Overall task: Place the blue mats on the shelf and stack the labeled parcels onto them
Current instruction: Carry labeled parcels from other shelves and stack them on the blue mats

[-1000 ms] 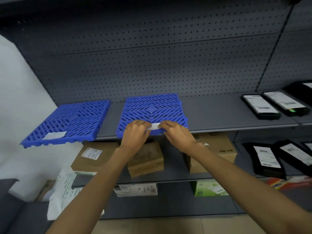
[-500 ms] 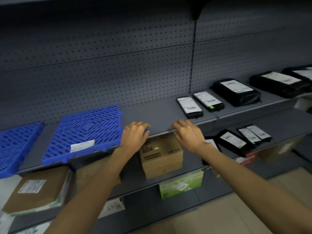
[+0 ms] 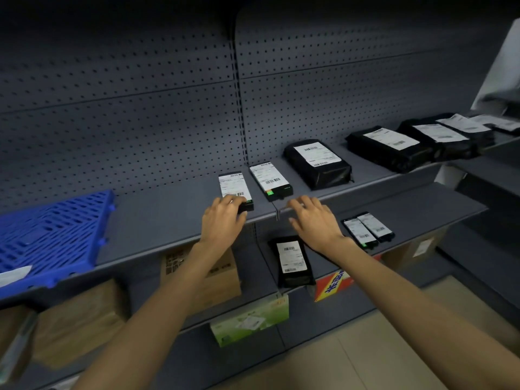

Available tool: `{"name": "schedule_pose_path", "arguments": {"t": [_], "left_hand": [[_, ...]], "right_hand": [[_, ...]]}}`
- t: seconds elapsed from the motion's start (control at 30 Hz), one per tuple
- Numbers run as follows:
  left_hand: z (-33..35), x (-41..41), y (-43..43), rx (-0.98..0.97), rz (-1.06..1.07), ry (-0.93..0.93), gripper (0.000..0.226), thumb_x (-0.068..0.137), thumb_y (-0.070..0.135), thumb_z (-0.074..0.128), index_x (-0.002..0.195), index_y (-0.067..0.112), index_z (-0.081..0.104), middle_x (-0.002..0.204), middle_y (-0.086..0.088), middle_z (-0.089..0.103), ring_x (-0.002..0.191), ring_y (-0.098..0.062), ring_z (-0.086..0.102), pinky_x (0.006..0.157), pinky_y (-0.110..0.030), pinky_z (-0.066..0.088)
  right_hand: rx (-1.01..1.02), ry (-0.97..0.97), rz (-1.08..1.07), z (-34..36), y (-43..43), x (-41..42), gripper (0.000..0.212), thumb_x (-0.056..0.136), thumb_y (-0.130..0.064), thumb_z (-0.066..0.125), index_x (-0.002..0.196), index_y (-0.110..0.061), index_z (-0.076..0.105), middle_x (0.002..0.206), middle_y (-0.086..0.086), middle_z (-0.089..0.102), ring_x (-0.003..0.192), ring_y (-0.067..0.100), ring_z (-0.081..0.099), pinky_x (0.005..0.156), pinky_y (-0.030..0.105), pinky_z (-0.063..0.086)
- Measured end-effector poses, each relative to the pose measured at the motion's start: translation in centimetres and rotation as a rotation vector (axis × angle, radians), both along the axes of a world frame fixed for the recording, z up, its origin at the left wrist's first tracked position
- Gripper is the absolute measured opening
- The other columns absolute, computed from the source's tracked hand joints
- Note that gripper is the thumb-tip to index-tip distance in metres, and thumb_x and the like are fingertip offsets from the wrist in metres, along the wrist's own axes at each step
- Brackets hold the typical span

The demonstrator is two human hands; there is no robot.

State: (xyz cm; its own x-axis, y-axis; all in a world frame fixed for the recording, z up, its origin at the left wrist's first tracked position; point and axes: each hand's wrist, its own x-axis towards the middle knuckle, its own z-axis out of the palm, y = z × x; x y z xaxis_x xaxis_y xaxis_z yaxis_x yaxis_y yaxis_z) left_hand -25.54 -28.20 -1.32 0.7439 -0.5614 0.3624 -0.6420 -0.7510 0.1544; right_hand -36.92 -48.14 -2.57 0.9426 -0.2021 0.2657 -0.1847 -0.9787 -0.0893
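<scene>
Left of the grey metal shelf's upright (image 3: 277,213): blue slatted plastic mat (image 3: 53,235), now released, cropped by frame edge. Left hand (image 3: 222,220) has moved right, fingers curling onto slim black labelled parcel (image 3: 235,190); grasp unconfirmed. Right hand (image 3: 312,220) open, empty, beside upright. Stacking begins.

Both bare arms stretched forward, left hand (image 3: 223,220) palm down with fingers curled, right hand (image 3: 315,222) fingers spread

blue mat (image 3: 53,235) flat on shelf (image 3: 168,220); labeled black parcels (image 3: 318,163) lie rightward.
</scene>
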Motion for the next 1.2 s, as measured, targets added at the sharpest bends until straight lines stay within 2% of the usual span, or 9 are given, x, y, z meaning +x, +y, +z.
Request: {"name": "schedule_pose_path", "arguments": {"t": [0.2, 0.3, 0.4, 0.6, 0.73, 0.93, 1.07, 1.2], "left_hand": [[-1.4, 2.9, -3.4, 0.073, 0.071, 0.057, 0.052, 0.096, 0.04, 0.054, 0.143, 0.019, 0.047, 0.15, -0.002, 0.043, 0.137, -0.03, 0.036, 0.1, -0.049, 0.046], [-2.6, 4.7, -4.8, 0.101, 0.144, 0.115, 0.065, 0.095, 0.052, 0.05, 0.15, 0.021, 0.034, 0.16, -0.002, 0.026, 0.147, -0.034, 0.018, 0.109, -0.052, 0.035], [-3.7, 6.2, -5.8, 0.106, 0.164, 0.172, 0.07, 0.095, 0.054, 0.049, 0.153, 0.023, 0.027, 0.163, -0.002, 0.016, 0.149, -0.037, 0.009, 0.114, -0.054, 0.027], [-4.6, 8.8, -5.6, 0.045, 0.216, 0.219, 0.072, 0.092, 0.057, 0.052, 0.153, 0.028, 0.027, 0.163, 0.001, 0.014, 0.148, -0.037, 0.013, 0.114, -0.055, 0.031], [-4.2, 9.1, -5.4, 0.046, 0.272, 0.248, 0.073, 0.089, 0.056, 0.054, 0.152, 0.031, 0.029, 0.163, 0.004, 0.017, 0.14, -0.035, 0.031, 0.105, -0.051, 0.041], [-3.1, 7.5, -4.5, -0.041, 0.363, 0.259, 0.069, 0.083, 0.046, 0.062, 0.147, 0.031, 0.038, 0.159, 0.007, 0.026, 0.134, -0.03, 0.043, 0.1, -0.046, 0.046], [-2.6, 4.9, -3.1, -0.116, 0.477, 0.236, 0.069, 0.08, 0.043, 0.065, 0.145, 0.035, 0.042, 0.156, 0.011, 0.031, 0.135, -0.025, 0.04, 0.099, -0.045, 0.047], [-2.1, 1.9, -1.6, -0.206, 0.579, 0.15, 0.065, 0.079, 0.038, 0.064, 0.142, 0.035, 0.046, 0.151, 0.012, 0.037, 0.135, -0.02, 0.039, 0.096, -0.045, 0.05]], "right_hand": [[0.105, -0.013, 0.032, -0.6, -1.1, 3.3, 0.037, 0.099, -0.031, 0.047, 0.134, -0.02, 0.044, 0.131, 0.007, 0.047, 0.122, 0.028, 0.045, 0.098, 0.043, 0.044], [0.108, -0.034, 0.041, -0.9, -1.2, 6.1, 0.047, 0.099, -0.036, 0.049, 0.141, -0.018, 0.038, 0.138, 0.007, 0.043, 0.127, 0.028, 0.041, 0.102, 0.044, 0.042], [0.126, -0.023, 0.028, -1.2, -1.4, 9.2, 0.054, 0.097, -0.041, 0.05, 0.143, -0.019, 0.035, 0.145, 0.009, 0.037, 0.132, 0.029, 0.036, 0.105, 0.044, 0.039], [0.143, 0.12, -0.027, -1.4, -2.3, 14.8, 0.073, 0.092, -0.06, 0.047, 0.151, -0.025, 0.021, 0.158, 0.012, 0.017, 0.141, 0.041, 0.019, 0.112, 0.051, 0.028], [0.142, 0.211, 0.019, -1.9, -2.5, 16.0, 0.076, 0.094, -0.062, 0.044, 0.154, -0.027, 0.014, 0.163, 0.008, 0.006, 0.144, 0.043, 0.014, 0.113, 0.051, 0.026], [0.249, 0.22, 0.128, -1.3, -2.9, 16.6, 0.064, 0.095, -0.044, 0.052, 0.149, -0.026, 0.024, 0.161, 0.005, 0.008, 0.137, 0.045, 0.022, 0.107, 0.052, 0.036], [0.274, 0.184, 0.212, -0.3, -3.1, 16.3, 0.06, 0.09, -0.036, 0.056, 0.146, -0.027, 0.034, 0.154, 0.004, 0.025, 0.127, 0.043, 0.036, 0.101, 0.05, 0.041], [0.259, 0.084, 0.352, 0.5, -1.5, 15.1, 0.056, 0.088, -0.035, 0.057, 0.142, -0.029, 0.04, 0.149, 0.0, 0.033, 0.125, 0.039, 0.037, 0.098, 0.049, 0.042]]}}
